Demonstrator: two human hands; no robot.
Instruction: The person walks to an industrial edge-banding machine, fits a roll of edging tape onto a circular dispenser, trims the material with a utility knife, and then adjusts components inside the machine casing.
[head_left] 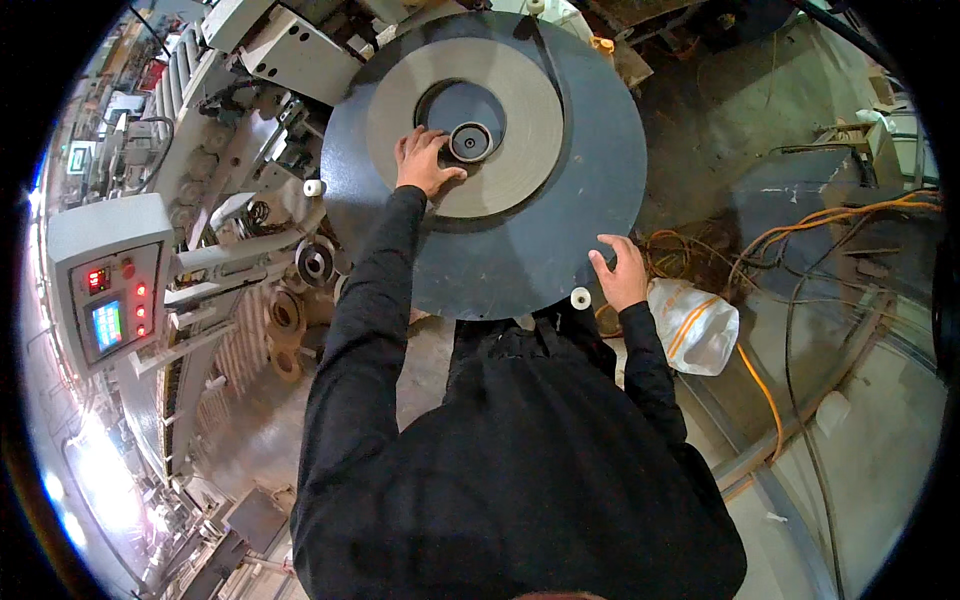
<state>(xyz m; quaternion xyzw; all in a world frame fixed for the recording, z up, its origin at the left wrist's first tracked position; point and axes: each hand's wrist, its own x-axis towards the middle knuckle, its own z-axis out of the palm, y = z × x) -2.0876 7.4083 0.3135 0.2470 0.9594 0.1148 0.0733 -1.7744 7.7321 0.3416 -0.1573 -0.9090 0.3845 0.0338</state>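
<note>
A wide dark grey round plate [590, 170] carries a thick coil of beige-grey strip [535, 105], wound in a flat ring. Inside the ring's open middle, toward its near side, is a small round hub [470, 142] with a pale rim and a dark centre. My left hand [428, 163] lies over the coil's near-left part with its fingers spread, fingertips at the inner edge beside the hub. At the plate's right rim, my right hand [624, 274] holds nothing, its thumb and fingers apart. Whether it touches the rim, I cannot tell.
A control box [110, 270] with a lit screen and red lights stands at the left, before a long machine. Small white rollers [580, 298] sit round the plate's rim. On the right are a white sack [695, 325], orange cables [835, 215] and a metal floor frame.
</note>
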